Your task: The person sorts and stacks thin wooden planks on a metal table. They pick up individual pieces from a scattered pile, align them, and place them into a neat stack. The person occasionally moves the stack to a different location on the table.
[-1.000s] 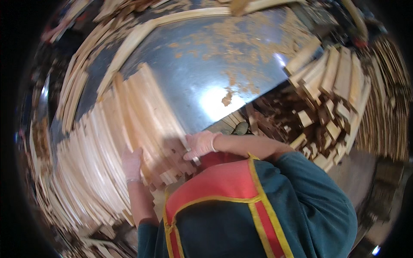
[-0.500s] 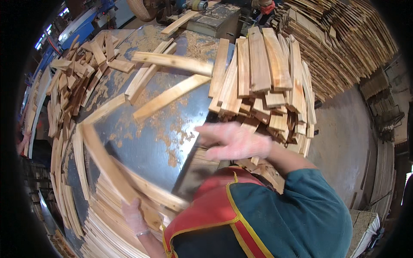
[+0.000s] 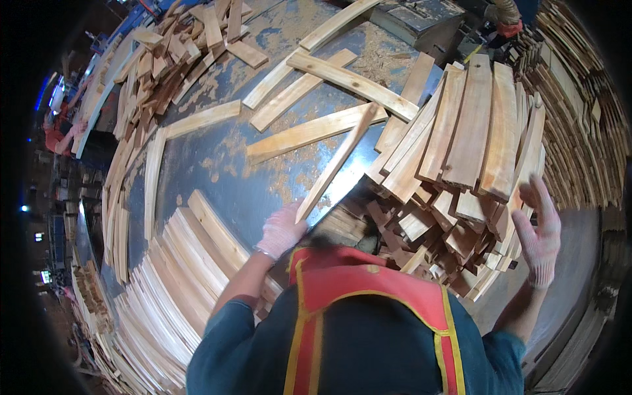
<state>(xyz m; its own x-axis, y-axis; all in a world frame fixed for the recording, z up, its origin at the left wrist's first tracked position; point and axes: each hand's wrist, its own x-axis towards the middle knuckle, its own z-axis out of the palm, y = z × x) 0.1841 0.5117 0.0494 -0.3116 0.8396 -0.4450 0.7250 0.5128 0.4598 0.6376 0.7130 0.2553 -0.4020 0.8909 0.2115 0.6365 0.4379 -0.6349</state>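
My left hand (image 3: 282, 230), in a pale glove, grips the near end of a thin wooden slat (image 3: 337, 162) that slants up and away over the dark metal table (image 3: 217, 178). My right hand (image 3: 538, 230), also gloved, is raised with fingers spread beside the right edge of a tall stack of wooden slats (image 3: 461, 145); it holds nothing. I wear a dark top and a red vest with yellow trim (image 3: 368, 316). Loose planks (image 3: 309, 131) lie flat on the table beyond the held slat.
A fanned row of slats (image 3: 178, 276) lies at lower left. More scrap pieces (image 3: 171, 59) are heaped at the table's far left. Stacked boards (image 3: 579, 118) line the right side. A grey machine (image 3: 415, 16) and another person's gloved hand (image 3: 503, 16) are at the top.
The view has swung right toward the tall stack. My left hand left the fanned slats and now holds a thin slat; my right hand moved out to the stack's right side.
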